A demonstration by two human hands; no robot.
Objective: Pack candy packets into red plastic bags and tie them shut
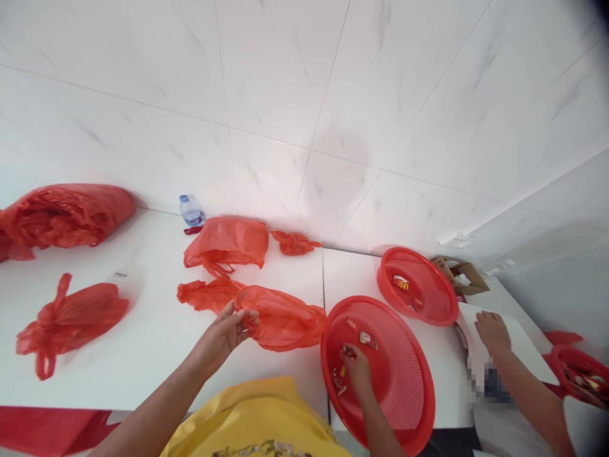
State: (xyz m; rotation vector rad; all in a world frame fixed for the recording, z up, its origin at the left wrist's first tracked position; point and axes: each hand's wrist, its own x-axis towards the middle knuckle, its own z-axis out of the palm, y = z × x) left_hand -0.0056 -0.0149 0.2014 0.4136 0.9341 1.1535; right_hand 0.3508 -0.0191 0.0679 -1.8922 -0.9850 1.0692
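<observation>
My left hand [229, 331] pinches the rim of a red plastic bag [285, 320], which lies on its side on the white table, its far end against a red basket. Inside that large red plastic basket [421, 400], my right hand [356, 368] is closed at the fingertips on a small wrapped piece, too small to name surely. Around the hand on the basket floor are a few small wrapped snacks [368, 340], some red, some yellow. Another crumpled part of red plastic [204, 295] lies left of my left hand.
A second red basket [419, 285] holds several packets. Behind it stands a cardboard box [469, 277]. A co-worker's hand [493, 333] rests at right. Tied red bags [78, 317], a larger red bundle [71, 212], a red bag [233, 241] and a water bottle [191, 209] line the left.
</observation>
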